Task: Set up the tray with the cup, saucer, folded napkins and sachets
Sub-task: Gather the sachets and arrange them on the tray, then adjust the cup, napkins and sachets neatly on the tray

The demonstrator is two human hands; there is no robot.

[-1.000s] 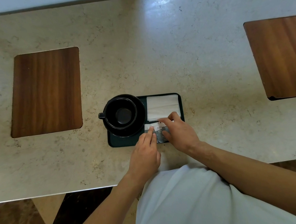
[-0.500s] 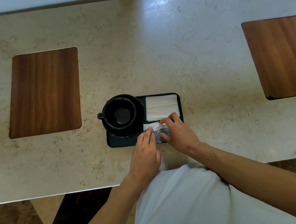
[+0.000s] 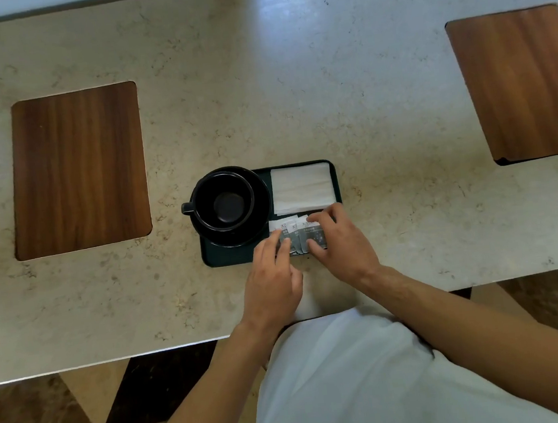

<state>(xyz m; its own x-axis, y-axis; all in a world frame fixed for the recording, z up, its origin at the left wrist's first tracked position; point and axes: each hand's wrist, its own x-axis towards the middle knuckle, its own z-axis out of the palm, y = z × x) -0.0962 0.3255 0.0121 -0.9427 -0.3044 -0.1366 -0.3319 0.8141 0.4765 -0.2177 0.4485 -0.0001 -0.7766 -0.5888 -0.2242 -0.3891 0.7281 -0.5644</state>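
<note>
A dark green tray point(image 3: 227, 257) lies on the marble table near its front edge. On the tray's left half a black cup point(image 3: 223, 201) stands on a black saucer point(image 3: 261, 228), handle to the left. White folded napkins point(image 3: 301, 188) fill the far right corner. Several grey and white sachets point(image 3: 302, 235) lie fanned in the near right corner. My left hand point(image 3: 271, 281) rests straight fingertips on the left sachets. My right hand point(image 3: 343, 242) pinches the right sachet between its thumb at the near edge and fingers at the far edge.
Two wooden inlays are set in the table, one at the left point(image 3: 77, 170) and one at the right point(image 3: 522, 82). The table's front edge point(image 3: 114, 361) runs just before my body, with tiled floor below.
Both hands stay on the sachets with only small finger shifts. The sachets look slightly more spread apart than before.
</note>
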